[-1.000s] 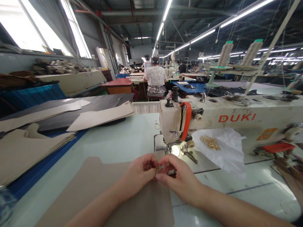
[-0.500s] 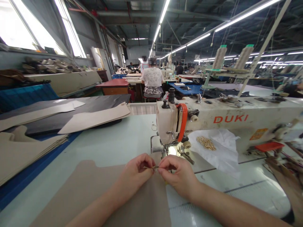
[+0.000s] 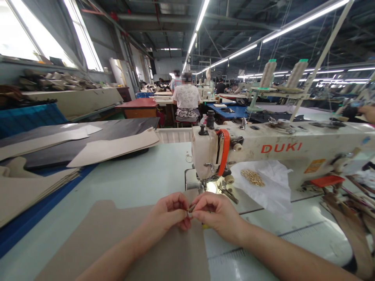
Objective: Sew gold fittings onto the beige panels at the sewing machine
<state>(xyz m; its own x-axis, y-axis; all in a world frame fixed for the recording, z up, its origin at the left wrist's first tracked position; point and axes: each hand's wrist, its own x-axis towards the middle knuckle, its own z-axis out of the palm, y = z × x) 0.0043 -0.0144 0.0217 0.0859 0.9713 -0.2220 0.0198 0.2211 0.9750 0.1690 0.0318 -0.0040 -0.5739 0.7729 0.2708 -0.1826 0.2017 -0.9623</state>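
Slightly further left in view now, the DUKI sewing machine (image 3: 293, 147) stands beyond both hands. The left hand (image 3: 170, 212) and right hand (image 3: 216, 214) pinch a small metal piece (image 3: 191, 208), its shape mostly hidden by the curled fingers, above a beige panel (image 3: 178, 249).

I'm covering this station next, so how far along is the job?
Done: cut panels lie stacked on the left. In hand: the left hand and right hand pinch a small metal fitting over another panel. Left: a pile of gold fittings on the white bag.
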